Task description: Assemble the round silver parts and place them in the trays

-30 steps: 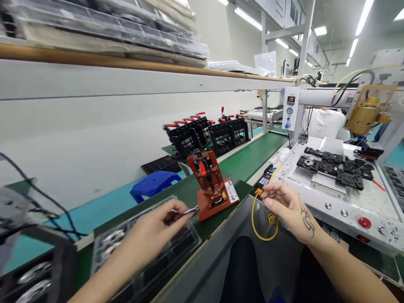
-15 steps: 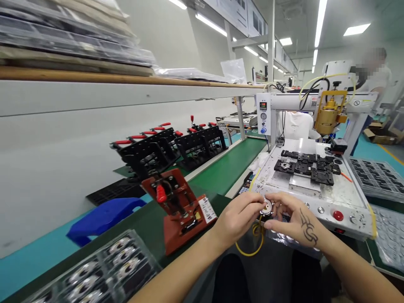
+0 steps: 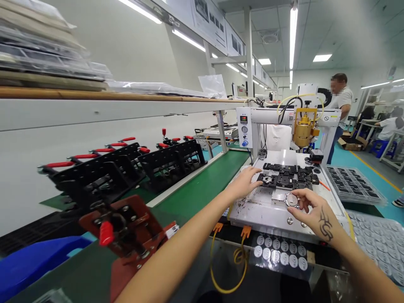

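Observation:
My right hand (image 3: 311, 206) pinches a round silver part that looks like a watch case (image 3: 291, 200) between thumb and fingers, over the front of the machine's white bed. A similar silver part (image 3: 267, 180) sits in the left end of the black fixture (image 3: 285, 182). Beside that part is my left hand (image 3: 246, 182), thumb and fingers apart with nothing between them. Whether its fingertips touch the fixture I cannot tell.
A gold dispensing head (image 3: 303, 130) hangs over the machine bed. Round labelled discs (image 3: 280, 254) lie below its front edge, by a yellow cable (image 3: 213, 269). Trays (image 3: 355, 185) stand at right. Red-handled clamps (image 3: 123, 168) line the left; a person (image 3: 342, 101) stands behind.
My hands have parted and moved forward over the machine bed. The right hand now holds the round part alone; the left has let go and reached to the fixture. The view has turned right.

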